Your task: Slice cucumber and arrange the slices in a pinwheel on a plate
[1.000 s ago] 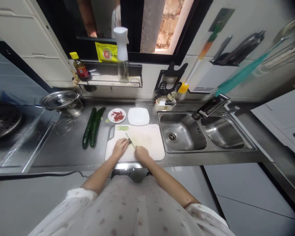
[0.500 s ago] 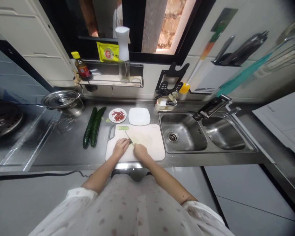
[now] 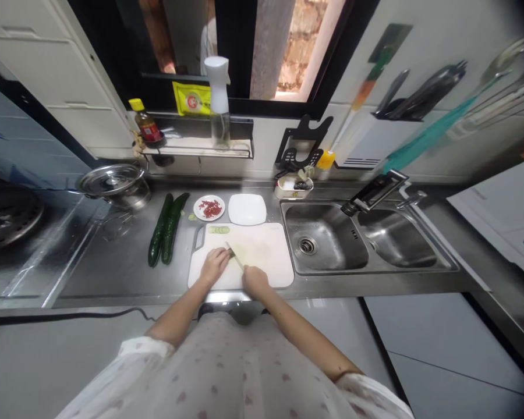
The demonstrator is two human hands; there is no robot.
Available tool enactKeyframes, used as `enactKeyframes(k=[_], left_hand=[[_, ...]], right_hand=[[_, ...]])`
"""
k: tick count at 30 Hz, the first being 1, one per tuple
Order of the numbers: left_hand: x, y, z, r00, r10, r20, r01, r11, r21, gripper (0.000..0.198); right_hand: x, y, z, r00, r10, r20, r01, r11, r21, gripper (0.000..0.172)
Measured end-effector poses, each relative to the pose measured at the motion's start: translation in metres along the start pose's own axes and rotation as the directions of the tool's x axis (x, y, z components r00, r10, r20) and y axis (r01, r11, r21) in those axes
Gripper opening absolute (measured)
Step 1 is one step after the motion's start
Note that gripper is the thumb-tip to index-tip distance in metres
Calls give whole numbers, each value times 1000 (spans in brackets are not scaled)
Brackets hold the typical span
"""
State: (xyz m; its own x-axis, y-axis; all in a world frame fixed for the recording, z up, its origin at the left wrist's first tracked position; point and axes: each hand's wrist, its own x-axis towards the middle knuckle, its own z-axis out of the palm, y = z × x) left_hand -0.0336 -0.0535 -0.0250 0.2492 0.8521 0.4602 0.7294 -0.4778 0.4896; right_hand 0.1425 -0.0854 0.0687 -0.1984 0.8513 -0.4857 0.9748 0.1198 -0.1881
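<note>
On a white cutting board [image 3: 274, 250], my right hand [image 3: 255, 282] is closed round the handle of a knife [image 3: 237, 259]. The blade points away from me and to the left. Just left of the blade, my left hand [image 3: 215, 265] has its fingers bent over a dark green cucumber piece [image 3: 232, 253], mostly hidden under them. A short row of cucumber slices [image 3: 219, 230] lies at the board's upper left. Two whole cucumbers [image 3: 169, 230] rest on the steel counter to the left.
Behind the board stand a small plate of chopped red bits [image 3: 199, 213] and a white square plate [image 3: 247, 208]. A double sink [image 3: 327, 238] with a tap [image 3: 375, 191] is on the right. A lidded pot [image 3: 131, 195] stands at the back left, below a shelf [image 3: 192, 150] holding bottles.
My right hand and the knife have shifted slightly right and towards me. My left hand stays nearly in place on the cucumber piece. The view has tilted a little.
</note>
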Motion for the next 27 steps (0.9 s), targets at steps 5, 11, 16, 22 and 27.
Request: enactKeyframes(k=[5,11,16,22,27], left_hand=[[0,0,-1,1000,2,7,-2,1000,-12,26],[0,-1,0,1000,-1,15,1,1000,-16,26],[1,1,-2,1000,-13,17,13,1000,-23,25],[2,3,-3,1000,-15,8,15,1000,-16,26],[1,2,-2,1000,-16,13,16,1000,-18,26]], right_hand=[[-6,3,3,999,32,11,-32,999,-1,29],[9,-8,-8,1000,-1,-24,1,1000,1,31],[25,-17,-16,998,-25,-53,26,999,19,32],[23,-18,-16,999,0,-44,1,1000,12,32],[9,-10,-11,1000,10,-13,-10,1000,-4,31]])
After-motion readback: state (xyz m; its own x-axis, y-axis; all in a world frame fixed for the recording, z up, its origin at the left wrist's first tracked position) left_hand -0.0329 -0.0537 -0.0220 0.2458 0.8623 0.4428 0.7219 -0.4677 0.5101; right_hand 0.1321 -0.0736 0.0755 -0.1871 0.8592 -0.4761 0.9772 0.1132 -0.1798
